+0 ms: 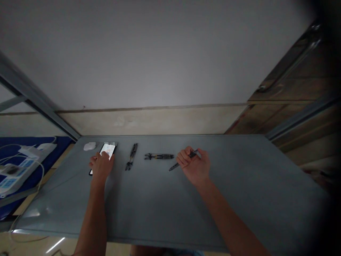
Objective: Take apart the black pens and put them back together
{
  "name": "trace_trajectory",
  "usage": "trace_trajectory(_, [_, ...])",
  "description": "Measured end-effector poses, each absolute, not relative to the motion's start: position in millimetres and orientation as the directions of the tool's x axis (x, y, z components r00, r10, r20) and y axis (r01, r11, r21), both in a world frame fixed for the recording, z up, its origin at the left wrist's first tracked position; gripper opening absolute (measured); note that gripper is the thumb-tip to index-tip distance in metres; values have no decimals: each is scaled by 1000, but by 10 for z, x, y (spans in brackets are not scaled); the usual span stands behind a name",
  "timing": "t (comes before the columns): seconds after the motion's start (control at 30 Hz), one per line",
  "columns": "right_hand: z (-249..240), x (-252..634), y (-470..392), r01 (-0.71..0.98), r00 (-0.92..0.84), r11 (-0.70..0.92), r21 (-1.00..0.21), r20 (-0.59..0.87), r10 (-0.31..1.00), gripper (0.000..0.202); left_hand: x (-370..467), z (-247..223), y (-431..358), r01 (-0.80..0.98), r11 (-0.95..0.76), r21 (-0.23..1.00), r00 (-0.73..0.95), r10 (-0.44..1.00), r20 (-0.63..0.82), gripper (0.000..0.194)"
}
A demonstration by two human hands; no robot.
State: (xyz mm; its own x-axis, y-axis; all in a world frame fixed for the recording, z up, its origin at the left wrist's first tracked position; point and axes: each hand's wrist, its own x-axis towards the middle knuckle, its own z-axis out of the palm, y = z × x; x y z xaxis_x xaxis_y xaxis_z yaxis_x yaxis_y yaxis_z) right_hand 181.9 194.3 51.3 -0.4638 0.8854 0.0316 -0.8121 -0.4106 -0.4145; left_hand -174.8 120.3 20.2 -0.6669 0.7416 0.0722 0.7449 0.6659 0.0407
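Observation:
My left hand (101, 165) rests over a phone (108, 148) with a lit screen, at the left of the grey table. Its fingers are apart and touch the screen, and the hand hides the middle of the phone. In my right hand (195, 165), palm turned up and fingers curled, is a dark pen (174, 166) whose tip points down to the left. Between the hands lie two slim dark articles, perhaps groups of pens: an upright-lying one (131, 156) near the phone and a sideways one (159, 156) near the pen. Their exact kind is unclear.
A small white case (89, 146) sits beside the phone. Off the table's left side, a white power strip (26, 167) with cables lies on a blue surface (61, 144). Metal posts rise at both back corners, and a pale wall (157, 121) stands behind the grey table (160, 206).

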Motion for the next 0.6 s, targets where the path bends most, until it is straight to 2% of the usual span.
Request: trace_trajectory(0.6, [442,1801,1963,-801,-469,-408,-438,36,882,29,-1770,236,1209,772,630,-77,-627,776,68,45])
